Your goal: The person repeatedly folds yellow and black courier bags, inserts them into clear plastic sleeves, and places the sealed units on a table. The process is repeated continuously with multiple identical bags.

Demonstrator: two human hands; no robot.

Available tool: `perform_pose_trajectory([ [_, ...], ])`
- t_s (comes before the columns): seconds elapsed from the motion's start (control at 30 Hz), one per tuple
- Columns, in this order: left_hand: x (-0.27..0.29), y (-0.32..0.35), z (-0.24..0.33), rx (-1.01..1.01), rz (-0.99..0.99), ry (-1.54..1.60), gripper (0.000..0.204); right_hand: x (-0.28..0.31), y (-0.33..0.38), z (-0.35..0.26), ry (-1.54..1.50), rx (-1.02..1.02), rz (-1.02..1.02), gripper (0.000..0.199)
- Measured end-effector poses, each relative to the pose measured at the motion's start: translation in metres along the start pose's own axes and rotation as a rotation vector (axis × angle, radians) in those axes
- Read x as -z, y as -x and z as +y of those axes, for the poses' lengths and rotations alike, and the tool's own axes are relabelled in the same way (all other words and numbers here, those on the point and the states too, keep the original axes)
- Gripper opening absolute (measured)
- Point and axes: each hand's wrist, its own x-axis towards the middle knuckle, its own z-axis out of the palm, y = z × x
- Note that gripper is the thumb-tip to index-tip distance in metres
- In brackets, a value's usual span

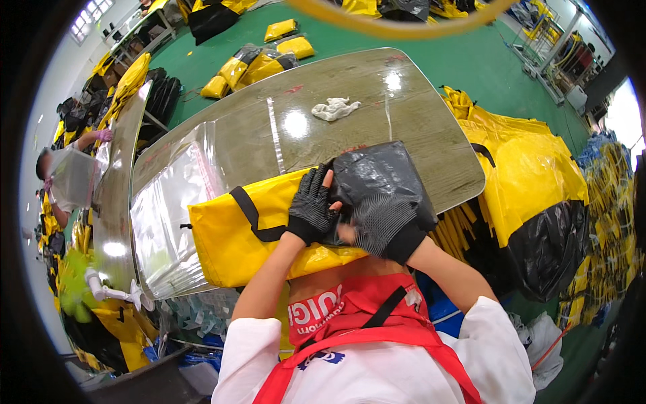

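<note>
A yellow bag [225, 232] with a black end section [383, 168] and a black strap [249, 212] lies across the near side of the table in front of me. My left hand [311, 205], in a black dotted glove with bare fingertips, rests flat on it where yellow meets black, fingers stretched out. Over the near edge of the black section is my right hand [387, 225], gloved the same way. Motion smears its fingers, so their grip is unclear. Left of the bag lies a pile of clear plastic sleeves [161, 209], partly under the yellow end.
A crumpled white cloth [335, 109] lies on the table [229, 128]. Large yellow and black bags [525, 175] are heaped at the right. Packed yellow bundles [252, 64] sit on the green floor beyond. At the left, another person [70, 175] works by a second table [114, 202].
</note>
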Motion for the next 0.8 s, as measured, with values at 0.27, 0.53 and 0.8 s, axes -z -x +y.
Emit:
perform_pose_trajectory([
  [0.27, 0.095, 0.131, 0.019, 0.631, 0.137, -0.134, 0.071, -0.052, 0.015, 0.062, 0.160, 0.236, 0.228, 0.063],
  [0.53, 0.060, 0.310, -0.014, 1.112, 0.775, 1.287, 0.072, -0.097, -0.026, -0.020, 0.076, -0.026, 0.370, 0.062],
  [0.8, 0.172, 0.170, 0.076, 1.037, 0.409, 1.665, 0.054, -0.133, -0.001, -0.020, 0.054, 0.118, 0.428, 0.062],
])
